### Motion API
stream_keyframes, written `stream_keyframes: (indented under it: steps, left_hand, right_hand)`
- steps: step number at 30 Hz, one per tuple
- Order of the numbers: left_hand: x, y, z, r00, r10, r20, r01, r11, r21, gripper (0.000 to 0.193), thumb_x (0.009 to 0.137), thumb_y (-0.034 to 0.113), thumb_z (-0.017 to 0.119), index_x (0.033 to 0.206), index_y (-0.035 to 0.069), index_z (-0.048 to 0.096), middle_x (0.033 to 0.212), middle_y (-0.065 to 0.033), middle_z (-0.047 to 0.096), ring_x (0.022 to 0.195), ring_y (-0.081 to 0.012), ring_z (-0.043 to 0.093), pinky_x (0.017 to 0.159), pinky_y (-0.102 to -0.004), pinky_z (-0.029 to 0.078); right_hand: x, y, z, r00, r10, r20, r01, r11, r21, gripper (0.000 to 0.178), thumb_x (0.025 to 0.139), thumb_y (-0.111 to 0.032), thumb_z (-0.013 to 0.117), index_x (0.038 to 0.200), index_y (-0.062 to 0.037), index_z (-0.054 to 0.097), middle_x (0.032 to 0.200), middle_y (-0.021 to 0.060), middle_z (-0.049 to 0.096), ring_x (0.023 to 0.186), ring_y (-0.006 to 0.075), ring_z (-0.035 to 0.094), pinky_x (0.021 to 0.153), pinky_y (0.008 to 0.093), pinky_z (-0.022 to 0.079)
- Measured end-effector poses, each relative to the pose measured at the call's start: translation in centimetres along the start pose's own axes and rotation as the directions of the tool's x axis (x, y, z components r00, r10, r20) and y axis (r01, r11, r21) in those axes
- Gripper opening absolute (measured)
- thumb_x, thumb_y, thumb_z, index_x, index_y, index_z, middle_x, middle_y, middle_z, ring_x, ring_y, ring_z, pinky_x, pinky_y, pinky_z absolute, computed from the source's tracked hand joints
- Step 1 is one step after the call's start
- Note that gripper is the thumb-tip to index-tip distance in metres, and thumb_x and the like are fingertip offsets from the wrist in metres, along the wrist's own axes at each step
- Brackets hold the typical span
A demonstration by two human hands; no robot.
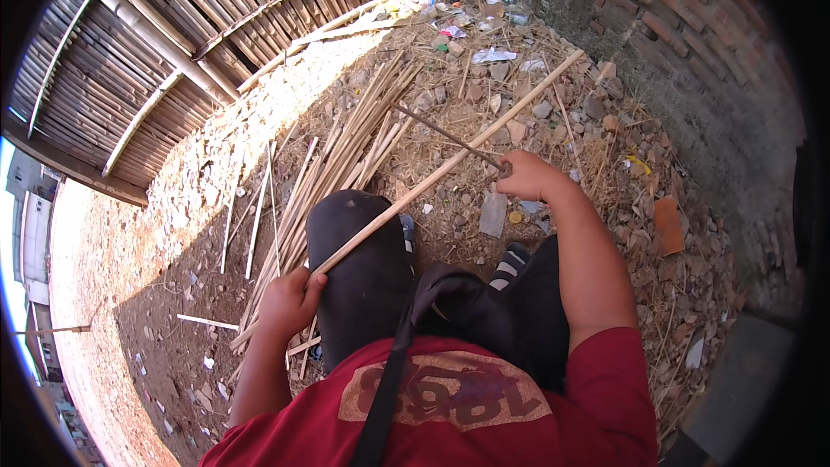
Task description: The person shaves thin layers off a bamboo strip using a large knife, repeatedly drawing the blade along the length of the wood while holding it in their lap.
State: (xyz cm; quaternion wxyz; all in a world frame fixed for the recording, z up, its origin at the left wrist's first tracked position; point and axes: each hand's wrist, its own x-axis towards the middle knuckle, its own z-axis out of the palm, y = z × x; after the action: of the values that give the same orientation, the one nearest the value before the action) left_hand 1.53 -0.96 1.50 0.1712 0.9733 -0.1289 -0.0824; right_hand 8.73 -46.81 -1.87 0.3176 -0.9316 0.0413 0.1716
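Observation:
A long pale bamboo strip [450, 164] slants from my left side up to the far right, passing over my dark-trousered left knee. My left hand [292, 301] is closed around its near end. In my right hand [527, 176] is the handle of a long, narrow, dark-bladed knife [445, 132]. Its blade crosses the strip near the middle and points to the far left; whether the two touch, I cannot tell. Beyond my left knee lies a heap of split bamboo strips [346, 134] on the ground.
A bamboo slat fence [251, 0] stands at the far left, a brick wall [657, 43] at the right. Stones, dry straw and litter [493, 56] cover the ground. A broken brick piece [667, 226] lies to my right. Loose strips [258, 216] lie left of the heap.

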Motion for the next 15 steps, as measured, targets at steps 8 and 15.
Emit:
stream_keyframes:
  steps: [8, 15]
  left_hand:
    - [-0.4, -0.6, 0.5, 0.998, -0.038, 0.041, 0.040, 0.998, -0.051, 0.046, 0.099, 0.042, 0.058, 0.077, 0.001, 0.057, 0.069, -0.0239, 0.062, 0.071, -0.0471, 0.062, 0.063, -0.0554, 0.046]
    - [-0.8, -0.3, 0.2, 0.997, -0.065, 0.031, 0.065, 0.998, 0.014, 0.043, 0.098, 0.041, 0.059, 0.080, 0.002, 0.056, 0.071, -0.0238, 0.063, 0.072, -0.0473, 0.063, 0.063, -0.0560, 0.046]
  right_hand:
    - [1.4, 3.7, 0.7, 0.987, -0.031, 0.156, -0.070, 0.792, 0.606, 0.020, 0.081, -0.015, 0.076, 0.080, -0.0037, 0.059, 0.057, 0.0024, 0.056, 0.048, 0.0106, 0.054, 0.048, 0.0305, 0.044]
    - [0.0, -1.4, 2.0, 0.957, -0.278, 0.081, 0.287, 0.949, -0.132, 0.044, 0.075, -0.021, 0.077, 0.108, 0.0061, 0.067, 0.078, 0.0090, 0.066, 0.052, 0.0157, 0.060, 0.053, 0.0324, 0.050]
